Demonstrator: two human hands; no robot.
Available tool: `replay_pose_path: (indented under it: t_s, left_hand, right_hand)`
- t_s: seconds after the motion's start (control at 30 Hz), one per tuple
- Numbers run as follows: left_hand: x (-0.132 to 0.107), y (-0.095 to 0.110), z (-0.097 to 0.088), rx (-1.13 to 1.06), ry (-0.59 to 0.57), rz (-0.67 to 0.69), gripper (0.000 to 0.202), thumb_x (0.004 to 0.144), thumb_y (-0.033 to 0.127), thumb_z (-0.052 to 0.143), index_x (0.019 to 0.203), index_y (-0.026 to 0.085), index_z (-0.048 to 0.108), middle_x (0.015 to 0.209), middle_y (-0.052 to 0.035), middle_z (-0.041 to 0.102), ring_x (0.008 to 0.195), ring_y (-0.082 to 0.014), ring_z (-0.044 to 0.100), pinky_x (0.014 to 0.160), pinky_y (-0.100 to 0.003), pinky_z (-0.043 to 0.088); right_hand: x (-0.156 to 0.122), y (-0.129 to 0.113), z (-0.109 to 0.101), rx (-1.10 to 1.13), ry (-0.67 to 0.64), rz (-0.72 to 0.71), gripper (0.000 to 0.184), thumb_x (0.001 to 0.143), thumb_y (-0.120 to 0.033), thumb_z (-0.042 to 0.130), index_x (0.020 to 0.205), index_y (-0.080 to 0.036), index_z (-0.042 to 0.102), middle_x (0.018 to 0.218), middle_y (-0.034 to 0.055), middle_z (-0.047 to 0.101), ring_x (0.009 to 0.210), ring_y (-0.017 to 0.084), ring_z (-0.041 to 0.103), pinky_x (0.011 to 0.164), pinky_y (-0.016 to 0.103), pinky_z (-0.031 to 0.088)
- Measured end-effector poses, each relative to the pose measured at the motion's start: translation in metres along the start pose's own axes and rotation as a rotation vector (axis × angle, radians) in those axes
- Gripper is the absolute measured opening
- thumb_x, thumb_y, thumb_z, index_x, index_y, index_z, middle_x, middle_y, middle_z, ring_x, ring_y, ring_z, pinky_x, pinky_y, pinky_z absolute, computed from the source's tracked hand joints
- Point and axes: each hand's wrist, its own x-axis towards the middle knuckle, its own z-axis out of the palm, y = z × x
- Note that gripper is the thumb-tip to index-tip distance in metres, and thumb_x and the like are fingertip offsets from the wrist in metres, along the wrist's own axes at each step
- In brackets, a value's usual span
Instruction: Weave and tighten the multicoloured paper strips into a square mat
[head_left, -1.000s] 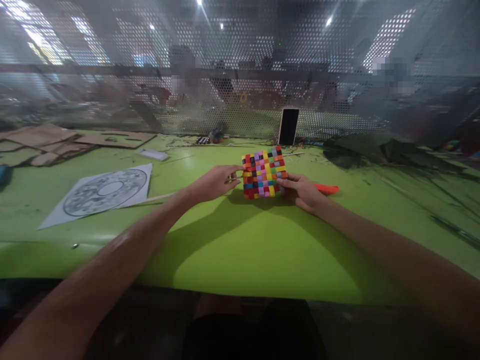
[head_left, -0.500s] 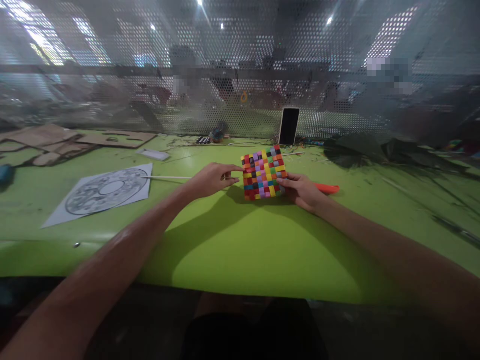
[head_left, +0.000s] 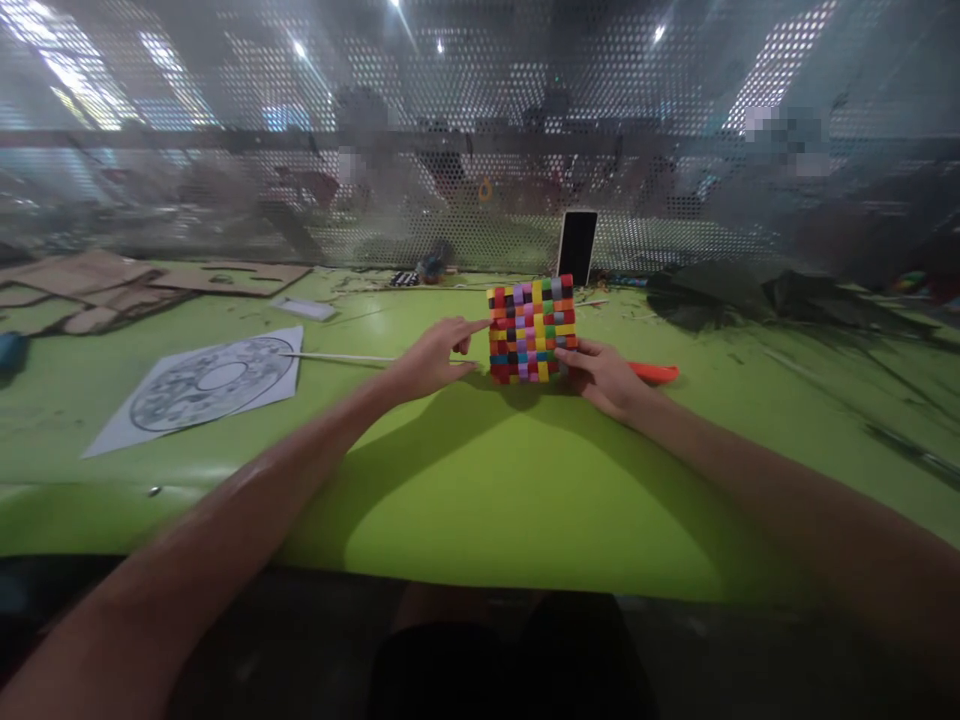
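Observation:
A small square of woven, many-coloured strips (head_left: 529, 332) is held up above the green table, its checked face turned toward me. My right hand (head_left: 602, 378) grips its right edge, thumb in front and the other fingers behind, partly hidden. On the other side, my left hand (head_left: 436, 357) has its index finger stretched to the left edge of the weave, at or just short of touching. The thumb is apart from that finger, and nothing lies between them. Behind my right hand lies an orange-red object (head_left: 654, 373), partly covered.
A printed ring-pattern sheet (head_left: 180, 356) lies left, with a thin white stick (head_left: 341, 358) reaching from it. Cut cardboard (head_left: 90, 280) is at the back left. A phone-like dark slab (head_left: 577, 245) leans on the perforated metal screen (head_left: 517, 170). Dark leaves (head_left: 705, 293) lie right.
The woven square has risen slightly and straightened from its tilt. My left index finger has stretched out further, with the hand a little higher.

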Motion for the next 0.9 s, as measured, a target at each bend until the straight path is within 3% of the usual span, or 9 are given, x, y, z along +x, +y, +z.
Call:
replay_pose_path:
  t_s: [0.2, 0.33, 0.47, 0.63, 0.77, 0.9]
  left_hand:
    - [0.001, -0.004, 0.005, -0.060, -0.094, -0.048, 0.068, 0.087, 0.015, 0.061, 0.153, 0.018, 0.045, 0.075, 0.0011, 0.058, 0.065, -0.0130, 0.049, 0.062, -0.024, 0.037]
    - [0.001, -0.008, 0.003, -0.041, -0.042, 0.028, 0.055, 0.088, 0.019, 0.062, 0.143, 0.017, 0.057, 0.089, -0.0053, 0.062, 0.073, -0.0153, 0.053, 0.065, -0.026, 0.043]
    - [0.001, -0.005, 0.001, -0.125, 0.023, -0.012, 0.050, 0.090, 0.024, 0.064, 0.139, 0.019, 0.060, 0.106, -0.0095, 0.064, 0.076, -0.0147, 0.057, 0.071, -0.031, 0.053]
    - [0.002, 0.005, 0.006, -0.433, 0.085, -0.140, 0.051, 0.085, 0.020, 0.069, 0.135, 0.018, 0.055, 0.124, -0.0138, 0.060, 0.097, -0.0196, 0.065, 0.080, -0.036, 0.060]
    - [0.005, 0.008, 0.013, -0.755, 0.174, -0.222, 0.047, 0.082, 0.022, 0.075, 0.120, 0.017, 0.048, 0.117, -0.0120, 0.065, 0.097, -0.0211, 0.069, 0.081, -0.040, 0.063]
    - [0.005, 0.009, 0.014, -0.878, 0.065, -0.275, 0.050, 0.082, 0.030, 0.079, 0.121, 0.017, 0.050, 0.114, -0.0144, 0.070, 0.096, -0.0256, 0.072, 0.074, -0.043, 0.065]
  right_hand:
    - [0.003, 0.002, -0.004, 0.002, 0.004, 0.002, 0.016, 0.087, -0.010, 0.068, 0.098, -0.018, 0.077, 0.115, 0.0091, 0.077, 0.107, 0.023, 0.073, 0.105, 0.046, 0.057]
    - [0.005, 0.005, -0.007, -0.009, -0.010, -0.016, 0.016, 0.085, -0.011, 0.071, 0.098, -0.019, 0.077, 0.116, 0.0083, 0.077, 0.111, 0.024, 0.072, 0.106, 0.046, 0.056]
    - [0.004, 0.004, -0.009, -0.030, -0.043, -0.016, 0.017, 0.086, -0.011, 0.070, 0.098, -0.020, 0.078, 0.116, 0.0076, 0.077, 0.109, 0.023, 0.072, 0.105, 0.046, 0.056]
    - [0.001, 0.005, -0.010, -0.101, -0.095, -0.042, 0.027, 0.078, -0.010, 0.078, 0.102, -0.021, 0.079, 0.111, 0.0059, 0.078, 0.103, 0.023, 0.074, 0.103, 0.045, 0.057]
    - [0.000, 0.009, -0.010, -0.143, -0.154, -0.097, 0.036, 0.071, -0.013, 0.084, 0.105, -0.022, 0.078, 0.116, 0.0055, 0.077, 0.105, 0.023, 0.074, 0.103, 0.046, 0.057]
    - [0.004, 0.017, -0.012, -0.230, -0.122, -0.139, 0.036, 0.068, -0.016, 0.086, 0.103, -0.021, 0.078, 0.111, 0.0059, 0.078, 0.101, 0.023, 0.074, 0.105, 0.048, 0.055]
